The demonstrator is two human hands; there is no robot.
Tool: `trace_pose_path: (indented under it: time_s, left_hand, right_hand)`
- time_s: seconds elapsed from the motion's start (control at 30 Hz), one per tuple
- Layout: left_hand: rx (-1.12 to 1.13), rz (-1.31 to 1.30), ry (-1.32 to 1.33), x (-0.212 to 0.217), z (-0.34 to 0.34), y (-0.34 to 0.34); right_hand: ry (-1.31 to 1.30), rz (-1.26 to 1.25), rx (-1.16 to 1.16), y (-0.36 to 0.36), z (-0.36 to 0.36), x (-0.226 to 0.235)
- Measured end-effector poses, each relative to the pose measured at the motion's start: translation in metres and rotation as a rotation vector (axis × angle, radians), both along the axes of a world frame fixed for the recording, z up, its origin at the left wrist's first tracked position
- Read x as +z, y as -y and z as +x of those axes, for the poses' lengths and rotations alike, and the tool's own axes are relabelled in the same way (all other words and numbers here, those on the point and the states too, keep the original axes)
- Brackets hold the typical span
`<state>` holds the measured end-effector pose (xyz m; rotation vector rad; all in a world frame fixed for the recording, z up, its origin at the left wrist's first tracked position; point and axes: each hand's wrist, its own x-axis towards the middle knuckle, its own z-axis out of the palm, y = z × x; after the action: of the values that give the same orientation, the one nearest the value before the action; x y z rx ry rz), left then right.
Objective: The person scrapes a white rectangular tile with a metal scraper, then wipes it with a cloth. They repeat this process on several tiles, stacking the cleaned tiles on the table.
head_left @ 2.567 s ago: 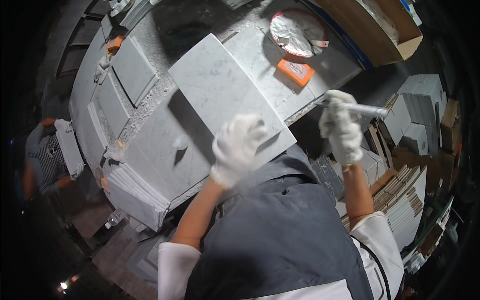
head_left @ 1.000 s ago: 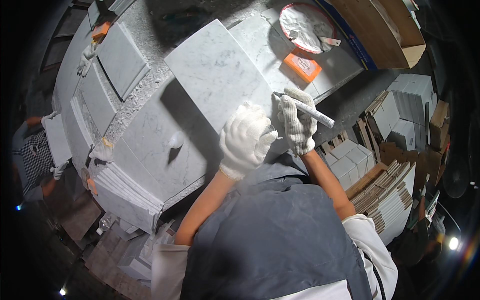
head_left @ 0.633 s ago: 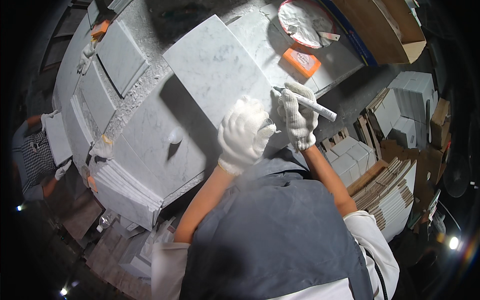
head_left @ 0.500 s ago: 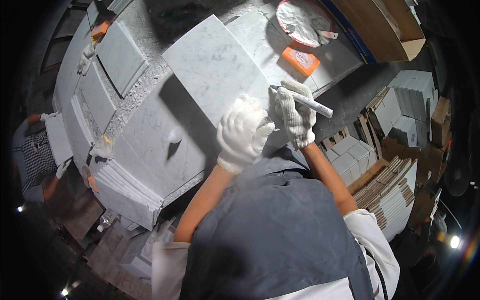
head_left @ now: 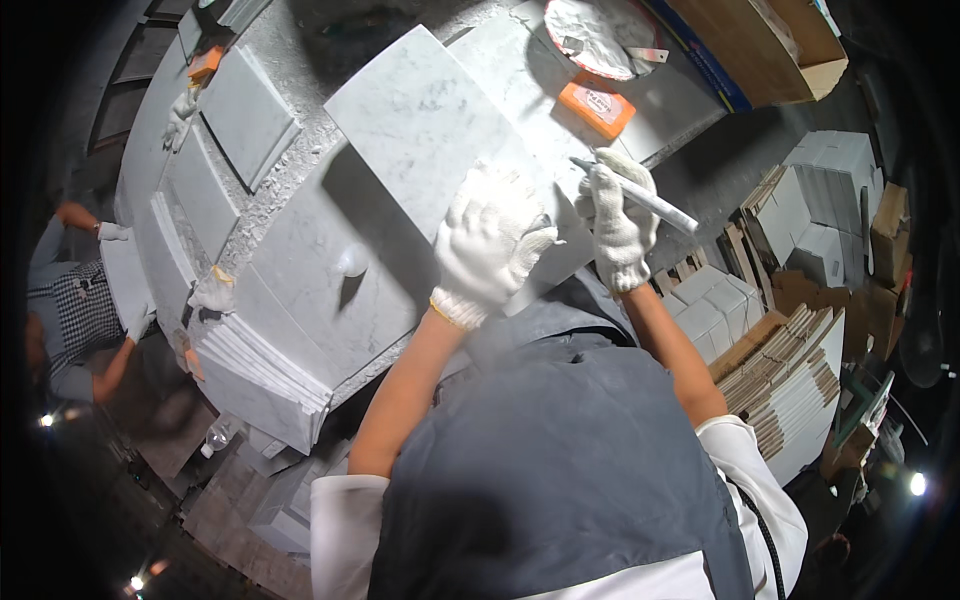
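My left hand (head_left: 490,240), in a white knitted glove, lies over the near end of a grey-veined white marble tile (head_left: 430,120). Its fingers are closed together, and a small grey thing shows by the thumb, too small to name. To the right, my gloved right hand (head_left: 622,222) grips a pale-barrelled marker pen (head_left: 650,203), its dark tip pointing left towards the tile. The tip is apart from the tile's surface. The tile sits raised over the marble worktop and casts a dark shadow to its left.
Beyond the tile stand a red-rimmed bowl (head_left: 605,35) of white powder with a scraper and an orange block (head_left: 597,105). Stacked tiles (head_left: 262,375) lie left. A co-worker (head_left: 80,295) holds a tile at far left. Cartons (head_left: 830,190) stand right.
My right hand has moved a little to the right with the marker pen, away from my left hand. My left hand stays at the tile's near end. The view has shifted slightly.
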<state>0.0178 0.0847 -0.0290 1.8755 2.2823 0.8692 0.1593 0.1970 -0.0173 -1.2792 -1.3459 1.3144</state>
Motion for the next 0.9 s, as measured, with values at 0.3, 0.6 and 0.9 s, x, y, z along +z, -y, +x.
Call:
trace_pose_path:
  time_s: [0.3, 0.6, 0.9]
  left_hand:
    - [-0.311, 0.031, -0.075, 0.023, 0.007, -0.033]
    - [0.018, 0.041, 0.794, 0.042, 0.037, 0.008]
    - [0.031, 0.016, 0.801, 0.049, 0.036, 0.01]
  right_hand:
    - [-0.128, -0.133, -0.01, -0.013, 0.042, -0.001]
    - [-0.406, -0.48, 0.366, -0.008, 0.067, 0.051]
    - [-0.389, -0.632, 0.56, -0.008, 0.062, 0.062]
